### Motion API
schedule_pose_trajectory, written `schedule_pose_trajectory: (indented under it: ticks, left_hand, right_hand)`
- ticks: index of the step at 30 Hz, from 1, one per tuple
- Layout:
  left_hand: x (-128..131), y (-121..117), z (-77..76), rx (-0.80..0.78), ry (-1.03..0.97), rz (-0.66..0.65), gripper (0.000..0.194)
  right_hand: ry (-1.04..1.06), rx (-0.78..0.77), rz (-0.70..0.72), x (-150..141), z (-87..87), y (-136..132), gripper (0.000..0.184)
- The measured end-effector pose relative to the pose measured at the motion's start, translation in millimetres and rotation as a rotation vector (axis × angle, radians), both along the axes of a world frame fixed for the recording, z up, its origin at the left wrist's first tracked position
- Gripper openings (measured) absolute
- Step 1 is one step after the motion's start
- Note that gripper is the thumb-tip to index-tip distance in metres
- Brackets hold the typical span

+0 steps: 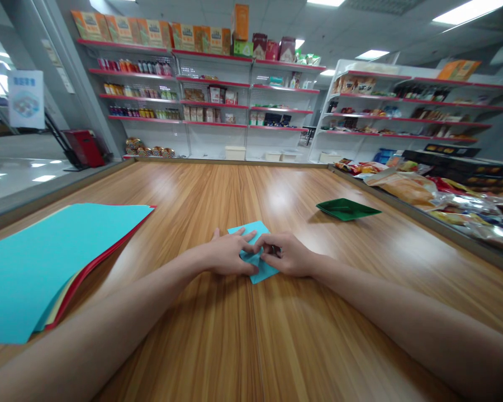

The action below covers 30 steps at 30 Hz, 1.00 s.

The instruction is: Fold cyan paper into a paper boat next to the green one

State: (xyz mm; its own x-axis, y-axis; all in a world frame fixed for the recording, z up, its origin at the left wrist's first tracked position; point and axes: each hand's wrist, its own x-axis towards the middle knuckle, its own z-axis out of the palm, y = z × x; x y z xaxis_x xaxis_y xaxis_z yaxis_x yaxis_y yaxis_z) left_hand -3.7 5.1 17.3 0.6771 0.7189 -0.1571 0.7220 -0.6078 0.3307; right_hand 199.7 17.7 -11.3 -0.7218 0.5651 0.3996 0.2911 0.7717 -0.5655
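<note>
A small folded piece of light-blue paper (265,272) lies on the wooden table in front of me, its corners showing beyond my fingers. My left hand (229,254) rests on its left side with the fingers spread, pressing it against the tabletop. On the other side, my right hand (288,254) has thumb and index finger bent together in a pinch at the middle of the paper, close to my left fingertips. The fingers partly hide the folds there.
A stack of large coloured sheets (75,240), blue on top with red and cream below, lies at the left. A folded green paper piece (347,209) sits at the right. Packaged snacks (419,187) line the right edge; stocked shelves (212,81) stand behind.
</note>
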Motion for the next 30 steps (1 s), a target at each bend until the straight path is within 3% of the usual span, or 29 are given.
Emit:
schedule_pose_trajectory:
  ticks: [12,18,30]
  left_hand:
    - [0.3,3.3,-6.3,0.025,-0.026,-0.006,0.048]
    - [4.6,0.7,-12.0,0.135,-0.05,0.027,0.038]
    - [5.0,0.2,-9.2,0.133,-0.025,0.019,0.037]
  right_hand:
    - [0.056,-0.033,-0.077,2.4,-1.6,0.6,0.017]
    - [0.007,-0.04,-0.079,0.6,1.4,1.8,0.021]
    - [0.063,-0.139,-0.108,1.7,-0.6,6.3,0.008]
